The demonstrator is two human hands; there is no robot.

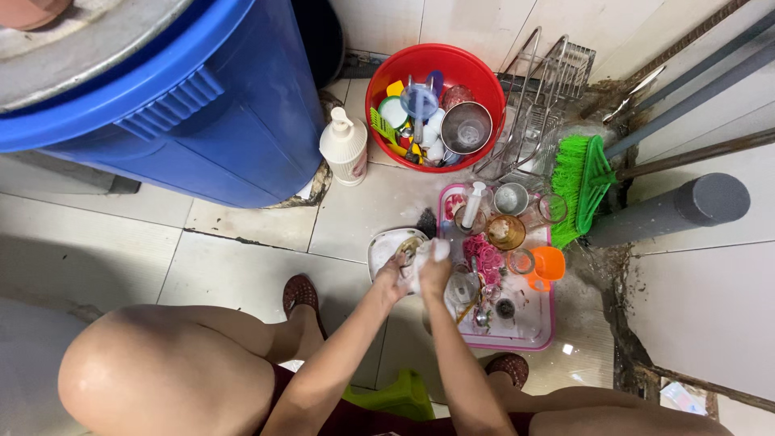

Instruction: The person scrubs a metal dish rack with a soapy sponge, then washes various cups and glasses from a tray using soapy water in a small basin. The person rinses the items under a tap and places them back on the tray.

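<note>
A pale tiled floor [242, 266] in a wet corner carries everything here, with white wall tiles behind. Above the near left corner of a pink tray [539, 327], both hands meet around a white cloth or sponge [426, 257], foamy and bunched. The left hand [393, 278] is curled against its left side, and the right hand [436, 273] is closed over its top; what else may lie inside the grip cannot be told. Just beyond the left hand, a white plate [381, 246] rests on the floor, touching the tray's left edge. On the tray stand small glasses, an amber glass [506, 232], a pink scrubber [487, 256] and an orange cup [548, 266] at the right edge. Behind the tray sits a red basin [387, 69] full of washed ware, including a steel cup [466, 127]. Left of the basin stands a white pump bottle [345, 147], then a big blue barrel [218, 113]. A wire rack [537, 105] and a green broom [583, 190] lie to the right.
</note>
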